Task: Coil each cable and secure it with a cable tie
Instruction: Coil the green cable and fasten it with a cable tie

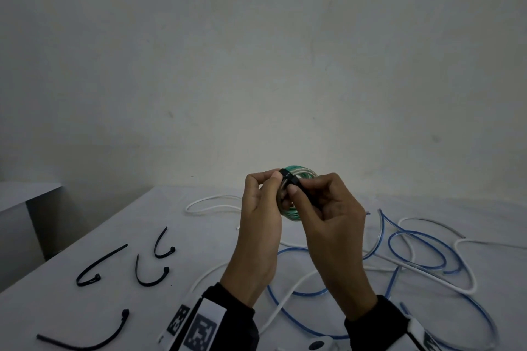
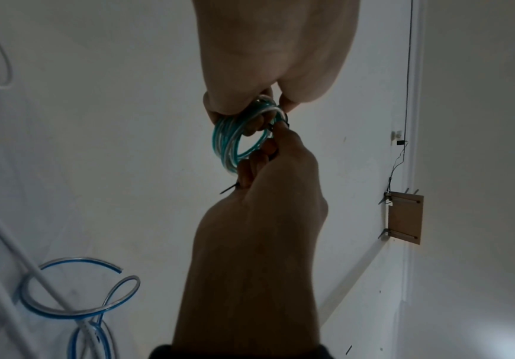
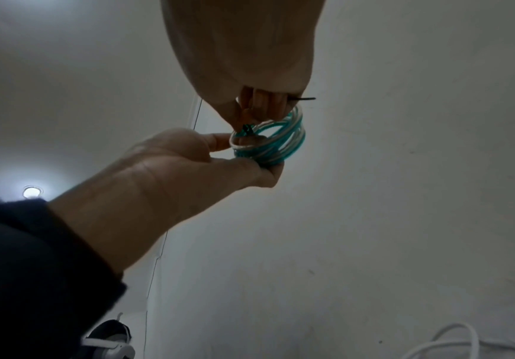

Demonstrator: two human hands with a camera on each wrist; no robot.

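Glossy, seemingly clear-plastic green coil point(image 1: 296, 172); matt black plastic ties point(image 1: 148, 275); smooth matt white table point(image 1: 85, 316).

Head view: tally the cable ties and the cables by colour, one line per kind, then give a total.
Loose black cable ties on the table: 4
Black cable tie on the coil, pinched by the right hand: 1
Green coiled cable, held by the left hand: 1
Blue cables, tangled, uncountable: at least 1
White cables, tangled, uncountable: at least 1
Total: at least 8

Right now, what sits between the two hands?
The green coil, with a black cable tie round it; left hand grips the coil, right hand pinches the tie. Clearest in the head view.
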